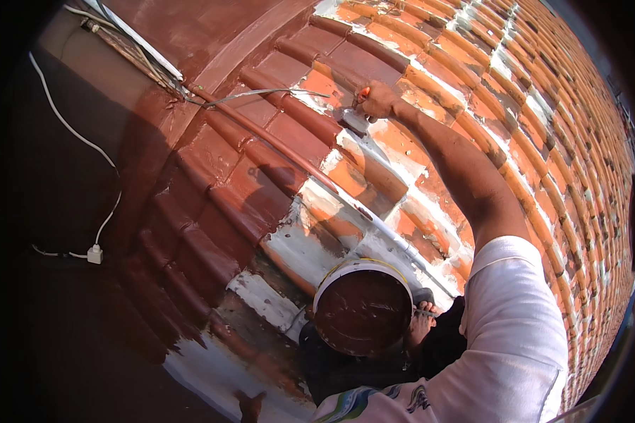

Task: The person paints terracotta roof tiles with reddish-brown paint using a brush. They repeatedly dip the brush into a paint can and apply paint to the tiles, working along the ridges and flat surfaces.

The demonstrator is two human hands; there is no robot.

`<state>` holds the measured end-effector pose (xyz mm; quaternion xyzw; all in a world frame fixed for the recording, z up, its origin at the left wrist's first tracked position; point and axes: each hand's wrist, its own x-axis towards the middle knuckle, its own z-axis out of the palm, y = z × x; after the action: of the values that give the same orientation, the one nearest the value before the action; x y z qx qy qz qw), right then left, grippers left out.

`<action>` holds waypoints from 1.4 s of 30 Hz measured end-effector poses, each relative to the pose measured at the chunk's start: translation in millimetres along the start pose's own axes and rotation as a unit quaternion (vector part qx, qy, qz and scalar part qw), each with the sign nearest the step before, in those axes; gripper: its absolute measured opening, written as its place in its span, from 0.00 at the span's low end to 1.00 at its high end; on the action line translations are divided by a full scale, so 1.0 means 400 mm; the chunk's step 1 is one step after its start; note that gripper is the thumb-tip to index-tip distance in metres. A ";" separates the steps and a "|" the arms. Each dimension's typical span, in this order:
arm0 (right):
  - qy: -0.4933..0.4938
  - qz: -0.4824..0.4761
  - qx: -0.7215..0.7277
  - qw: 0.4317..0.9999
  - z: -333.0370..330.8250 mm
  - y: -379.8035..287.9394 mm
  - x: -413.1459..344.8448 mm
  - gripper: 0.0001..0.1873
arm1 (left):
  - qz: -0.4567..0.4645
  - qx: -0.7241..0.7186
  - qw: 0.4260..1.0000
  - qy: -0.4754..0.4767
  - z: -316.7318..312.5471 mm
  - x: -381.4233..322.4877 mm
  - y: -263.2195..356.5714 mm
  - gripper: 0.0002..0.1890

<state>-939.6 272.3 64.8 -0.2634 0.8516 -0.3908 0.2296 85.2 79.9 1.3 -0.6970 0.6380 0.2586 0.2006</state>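
Observation:
My right hand (377, 100) reaches out over the tiles, its fingers closed around a paintbrush (354, 122). An orange bit, perhaps the brush's handle, shows at the fist. The bristle end is down at the tiles, beside the edge of the dark red paint. My left hand (251, 406) is partly in view at the bottom edge, in shadow; its visible fingers are spread above or on a grey-white patch, and I see nothing in them. A white-rimmed bucket (324, 281) of dark red paint (364, 314) stands close in front of my body.
Painted red roof tiles (296, 135) lie ahead and left; bare orange tiles (455, 47) with white patches spread right. A pipe (296, 156), partly red and partly white, crosses the roof. A loose cable (259, 92) sticks out over the tiles. A white cord with a small box (95, 254) lies left. My foot (419, 327) is beside the bucket.

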 end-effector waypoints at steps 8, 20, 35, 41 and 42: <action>0.119 -0.118 0.074 0.983 0.077 -0.072 0.107 0.12 | -0.113 -0.086 0.987 -0.076 -0.046 0.019 0.004 0.76; -0.027 -0.059 0.128 0.990 -0.120 -0.066 -0.331 0.08 | -0.050 0.103 0.988 -0.108 -0.075 -0.039 0.070 0.75; -0.297 -0.078 0.028 0.951 0.174 -0.238 -0.819 0.09 | 0.037 0.016 0.990 -0.132 -0.094 -0.080 0.081 0.70; -0.354 0.002 0.104 0.929 0.149 -0.254 -0.822 0.10 | -0.015 0.095 0.984 -0.150 -0.102 -0.074 0.069 0.70; -0.354 0.031 0.164 0.920 0.118 -0.259 -0.808 0.10 | -0.009 0.079 0.986 -0.143 -0.103 -0.067 0.066 0.70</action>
<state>-639.1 392.1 178.2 -0.3166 0.6465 -0.3992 0.5679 61.7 73.0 51.7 -0.6405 0.6147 0.3025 0.3470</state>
